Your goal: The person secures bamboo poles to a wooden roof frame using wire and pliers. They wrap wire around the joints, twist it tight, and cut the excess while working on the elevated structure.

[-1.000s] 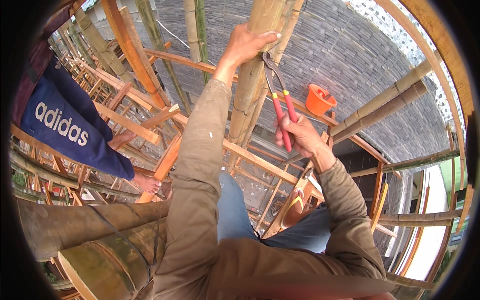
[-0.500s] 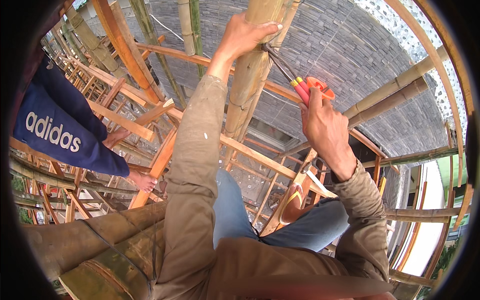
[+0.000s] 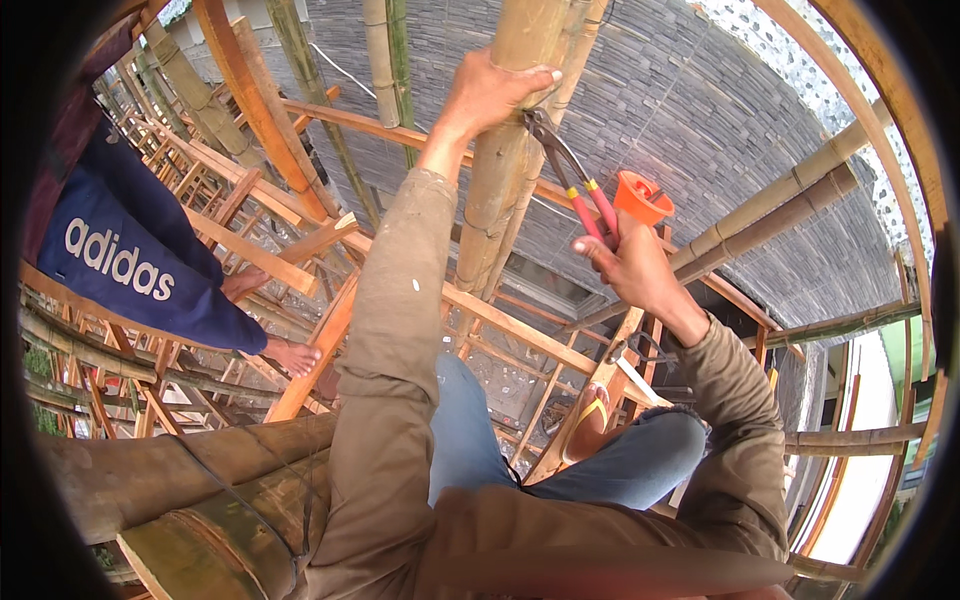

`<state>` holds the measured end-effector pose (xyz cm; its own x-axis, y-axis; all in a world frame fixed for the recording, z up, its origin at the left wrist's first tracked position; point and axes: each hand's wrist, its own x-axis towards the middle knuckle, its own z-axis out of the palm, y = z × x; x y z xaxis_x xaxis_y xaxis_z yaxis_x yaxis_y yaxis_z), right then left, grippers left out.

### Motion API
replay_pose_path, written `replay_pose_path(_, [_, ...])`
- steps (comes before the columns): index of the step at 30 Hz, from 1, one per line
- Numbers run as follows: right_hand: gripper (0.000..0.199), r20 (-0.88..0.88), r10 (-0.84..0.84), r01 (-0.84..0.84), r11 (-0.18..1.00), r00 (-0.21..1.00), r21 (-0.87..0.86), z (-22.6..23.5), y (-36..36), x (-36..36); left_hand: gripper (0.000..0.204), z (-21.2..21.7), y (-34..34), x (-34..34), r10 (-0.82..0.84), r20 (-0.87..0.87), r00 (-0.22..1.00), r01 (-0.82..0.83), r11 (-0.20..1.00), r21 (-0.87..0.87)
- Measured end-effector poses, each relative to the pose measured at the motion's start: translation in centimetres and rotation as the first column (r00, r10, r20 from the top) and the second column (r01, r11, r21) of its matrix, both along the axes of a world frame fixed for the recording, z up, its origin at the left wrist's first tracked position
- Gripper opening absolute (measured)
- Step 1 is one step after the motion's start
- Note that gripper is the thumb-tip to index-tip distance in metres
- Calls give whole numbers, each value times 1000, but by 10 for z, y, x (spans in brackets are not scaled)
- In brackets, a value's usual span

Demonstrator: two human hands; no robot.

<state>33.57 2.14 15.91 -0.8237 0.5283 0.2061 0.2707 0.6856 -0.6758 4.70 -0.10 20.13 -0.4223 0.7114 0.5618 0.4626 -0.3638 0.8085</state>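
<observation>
My left hand [image 3: 490,95] is wrapped round a thick upright bamboo pole [image 3: 505,150], its thumb lying across the front. Just below that thumb, the dark jaws of a pair of pincers [image 3: 555,150] meet the pole's edge, where dark wire goes round it. My right hand [image 3: 640,265] holds the pincers by their red handles with yellow bands, which stand spread apart. An orange funnel-shaped piece [image 3: 643,197] is right beside this hand; how it is held or fixed cannot be seen. The fingers behind the pole are hidden.
A grey stone-clad wall [image 3: 680,110] rises ahead. Wooden beams [image 3: 520,320] and bamboo poles [image 3: 770,220] form scaffolding, with ground visible far below. At left, another person's leg in blue trousers [image 3: 150,270] rests a bare foot on a timber. My sandalled foot [image 3: 590,420] stands on a plank.
The pincers' handles have spread from close together to apart, and my right hand has turned and loosened round them. My left hand stays on the pole. The view has shifted slightly.
</observation>
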Motion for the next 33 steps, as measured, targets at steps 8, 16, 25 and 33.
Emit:
replay_pose_path(8, [37, -316, 124, -337, 232, 941, -912, -19, -2, -7, 46, -2, 2, 1, 13, 7, 1000, -14, 999, 49])
replay_pose_path(16, [41, -147, -258, 258, 475, 955, 841, 7, 20, 2, 46, -8, 6, -2, 18, -25, 1000, -16, 997, 81])
replay_pose_path(25, [58, -52, -22, -45, 259, 998, -965, -5, 8, 3, 45, -2, -7, 6, 1, -15, 1000, 0, 999, 52])
replay_pose_path(33, [63, -38, -74, 74, 997, 997, -17, 6, 11, 6, 47, 0, -3, 10, -58, 61, 996, 57, 998, 27])
